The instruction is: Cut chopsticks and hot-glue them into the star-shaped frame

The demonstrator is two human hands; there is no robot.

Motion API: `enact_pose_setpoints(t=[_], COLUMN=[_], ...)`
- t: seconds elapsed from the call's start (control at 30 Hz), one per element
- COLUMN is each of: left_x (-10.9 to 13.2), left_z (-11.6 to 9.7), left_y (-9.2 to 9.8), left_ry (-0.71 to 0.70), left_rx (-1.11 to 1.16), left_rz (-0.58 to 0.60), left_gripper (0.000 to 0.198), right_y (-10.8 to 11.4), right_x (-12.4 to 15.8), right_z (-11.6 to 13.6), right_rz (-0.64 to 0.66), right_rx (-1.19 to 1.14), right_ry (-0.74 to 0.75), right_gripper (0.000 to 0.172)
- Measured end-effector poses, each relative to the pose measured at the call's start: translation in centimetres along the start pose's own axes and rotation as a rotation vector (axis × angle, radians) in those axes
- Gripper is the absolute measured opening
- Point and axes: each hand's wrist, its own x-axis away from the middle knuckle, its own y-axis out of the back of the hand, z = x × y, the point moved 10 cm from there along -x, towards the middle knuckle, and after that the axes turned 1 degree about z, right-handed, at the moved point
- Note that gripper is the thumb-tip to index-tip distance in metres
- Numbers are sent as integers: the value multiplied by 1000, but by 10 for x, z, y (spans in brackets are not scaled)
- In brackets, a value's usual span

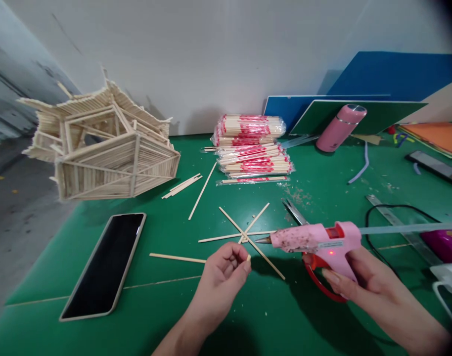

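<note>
Pinched between thumb and forefinger of my left hand [226,274] is a wooden chopstick, its pale end showing at the fingertips. A stick [177,257] emerges left of this hand; whether it is the same piece is hidden. My right hand [374,291] grips a pink hot glue gun [303,238], its light glowing red and a clear glue stick in its rear. The gun's nozzle points left, close to several chopsticks [263,254] crossed in a star on the green table. Red-handled scissors [294,212] lie partly hidden behind the gun.
A wooden stick model [118,153] stands at left, above a phone [103,267]. Wrapped chopsticks [253,158] are piled at the back, near loose sticks [181,186]. A pink bottle [340,128] leans against boards. A ruler [400,225] and black cable [369,212] lie right.
</note>
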Motion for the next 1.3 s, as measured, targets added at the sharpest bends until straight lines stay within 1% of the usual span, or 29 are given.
enact_pose_setpoints(t=[0.07,0.17,0.27,0.37,0.43,0.57,0.83,0.97,1.17,1.3], left_x=[2,3,5,9,11,13,12,11,11,11], left_z=[-1,-6,-21,-37,-40,-39,-38,-37,-38,-38], left_y=[0,0,0,-1,-1,-2,-3,-3,-1,0], left_ry=[-22,-74,-220,-391,-433,-442,-436,-426,-411,-405], left_rx=[-33,-132,-292,-442,-488,-507,-495,-466,-426,-413], left_rz=[8,15,11,-8,-12,-8,4,4,-25,-36], left_gripper=[15,13,7,5,7,8,7,6,5,4], right_y=[-1,-4,-7,-7,-9,-10,-10,-11,-10,-11], right_x=[1,2,4,8,10,11,8,8,8,9], right_z=[-2,-5,-5,-2,-1,-3,-6,-5,-3,0], right_rz=[16,63,91,76,86,120,130,130,109,119], right_rx=[35,54,47,68,85,126,142,111,52,27], right_ry=[-20,-46,-65,-53,-45,-41,-45,-44,-49,-52], right_gripper=[41,36,30,34,35,33,33,31,31,30])
